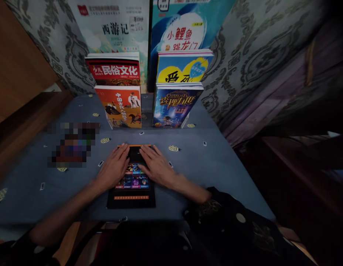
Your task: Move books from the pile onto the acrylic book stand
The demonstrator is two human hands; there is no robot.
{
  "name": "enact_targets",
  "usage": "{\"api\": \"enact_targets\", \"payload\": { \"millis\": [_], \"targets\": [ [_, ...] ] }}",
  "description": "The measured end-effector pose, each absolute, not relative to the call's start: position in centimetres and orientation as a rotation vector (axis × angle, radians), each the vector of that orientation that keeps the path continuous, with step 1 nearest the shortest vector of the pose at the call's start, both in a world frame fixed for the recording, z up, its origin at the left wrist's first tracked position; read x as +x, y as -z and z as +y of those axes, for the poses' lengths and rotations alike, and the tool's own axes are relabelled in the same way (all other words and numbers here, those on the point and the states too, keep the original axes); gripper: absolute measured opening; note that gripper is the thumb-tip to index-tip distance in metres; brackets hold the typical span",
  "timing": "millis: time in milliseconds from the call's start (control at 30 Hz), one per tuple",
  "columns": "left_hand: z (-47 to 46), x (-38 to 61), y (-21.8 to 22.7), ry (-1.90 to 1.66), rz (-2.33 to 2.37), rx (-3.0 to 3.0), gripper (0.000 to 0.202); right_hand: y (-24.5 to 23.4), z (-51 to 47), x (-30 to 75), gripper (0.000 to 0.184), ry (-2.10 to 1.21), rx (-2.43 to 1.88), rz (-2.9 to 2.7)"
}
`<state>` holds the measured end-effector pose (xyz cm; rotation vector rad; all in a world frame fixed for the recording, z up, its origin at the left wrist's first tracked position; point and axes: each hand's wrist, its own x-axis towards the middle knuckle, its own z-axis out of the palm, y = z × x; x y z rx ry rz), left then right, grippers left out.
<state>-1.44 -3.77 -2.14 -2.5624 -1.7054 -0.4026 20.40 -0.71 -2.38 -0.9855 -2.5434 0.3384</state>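
A black book (131, 203) with an orange strip and rows of small colourful pictures lies flat on the table near its front edge. My left hand (115, 165) rests flat on the book's upper left part, fingers stretched out. On the upper right part lies my right hand (156, 165), its fingers extended and the thumb pointing inward. Both palms face down, and neither hand grips anything. Parts of the cover are hidden under the fingers.
Beyond the hands, books stand upright in two columns, with an orange book (124, 107) and a dark blue book (174, 107) in front. A pixelated item (74, 144) lies at left on the blue tablecloth (216, 177). A patterned curtain (243, 48) hangs behind.
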Motion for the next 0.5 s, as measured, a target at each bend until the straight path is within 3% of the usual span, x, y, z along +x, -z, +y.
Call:
{"api": "enact_targets", "payload": {
  "millis": [300, 500],
  "targets": [
    [-3.8, -1.4, 1.8, 0.4, -1.711, -2.573, 0.048, 2.1, 0.8, 22.4, 0.042, -0.512, -1.023, -2.387],
    [-2.8, -1.1, 0.9, 0.323, -1.62, -2.751, 0.051, 1.6, 1.5, 22.9, 0.047, -0.726, -1.033, -2.269]
  ]
}}
